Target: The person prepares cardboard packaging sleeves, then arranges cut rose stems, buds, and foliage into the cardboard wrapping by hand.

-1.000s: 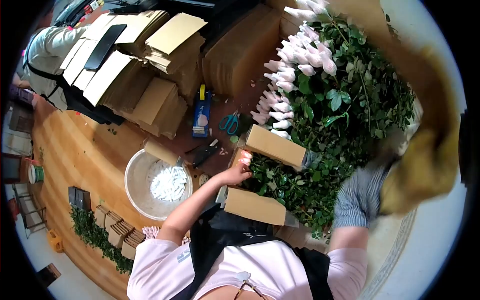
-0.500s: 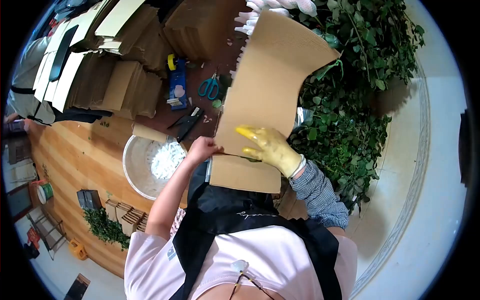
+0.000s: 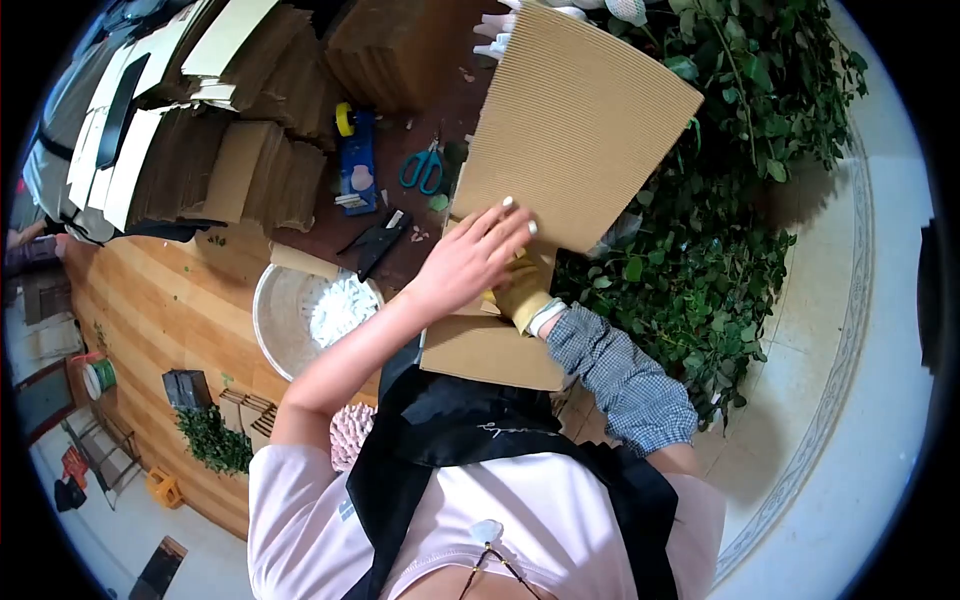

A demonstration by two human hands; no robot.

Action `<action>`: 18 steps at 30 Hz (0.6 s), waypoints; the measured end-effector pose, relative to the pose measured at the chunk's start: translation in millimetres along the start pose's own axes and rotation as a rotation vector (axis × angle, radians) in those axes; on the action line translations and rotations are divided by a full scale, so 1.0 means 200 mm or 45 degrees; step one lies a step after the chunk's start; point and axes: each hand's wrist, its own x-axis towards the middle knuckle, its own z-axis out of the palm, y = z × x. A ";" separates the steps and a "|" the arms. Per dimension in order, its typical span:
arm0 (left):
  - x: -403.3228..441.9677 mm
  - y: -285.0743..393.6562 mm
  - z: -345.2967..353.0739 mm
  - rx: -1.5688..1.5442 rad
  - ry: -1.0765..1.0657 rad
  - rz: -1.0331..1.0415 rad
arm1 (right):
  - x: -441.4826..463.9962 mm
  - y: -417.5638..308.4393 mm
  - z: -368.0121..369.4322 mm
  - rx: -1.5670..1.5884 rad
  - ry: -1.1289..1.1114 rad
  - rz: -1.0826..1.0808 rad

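Note:
A corrugated cardboard sheet (image 3: 575, 125) stretches up and away from my body, its ribbed face showing. My bare left hand (image 3: 470, 255) lies across its lower left part, fingers stretched out. My right hand (image 3: 522, 297), in a stained yellow glove, is just below it, at the sheet's lower edge. The gloved fingers are mostly hidden behind my left hand and the cardboard, so their grip does not show. Nearer my lap is a smooth brown cardboard flap (image 3: 490, 352).
Leafy green stems (image 3: 670, 290) are heaped on the right. To the left are teal scissors (image 3: 422, 170), a black stapler-like tool (image 3: 382, 243), a blue tape dispenser (image 3: 357, 165) and a white bucket (image 3: 275, 330) of white pieces. Cardboard stacks (image 3: 250, 175) stand at upper left.
The large sheet now shows its ribbed face instead of mostly its smooth one. My left hand has moved from its left edge up onto it, fingers opening; my gloved hand has shifted slightly left, under it.

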 end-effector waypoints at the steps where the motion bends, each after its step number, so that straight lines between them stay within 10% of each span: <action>1: 0.07 -0.02 0.02 0.241 0.037 0.145 | -0.01 -0.06 -0.22 -0.141 -0.211 -0.069; 8: 0.06 -0.13 0.12 -0.087 -0.154 -0.167 | -0.02 -0.05 -0.29 -0.294 -0.022 -0.278; 10: 0.04 -0.14 -0.06 -0.286 0.279 -0.234 | -0.02 -0.01 -0.28 -0.296 0.200 -0.426; 14: -0.17 -0.42 -0.65 0.709 0.511 -0.687 | 0.01 -0.08 -0.42 -0.354 -0.148 -0.313; 18: -0.50 -0.76 -0.76 1.149 0.157 -0.958 | -0.01 -0.07 -0.39 -0.392 0.002 -0.357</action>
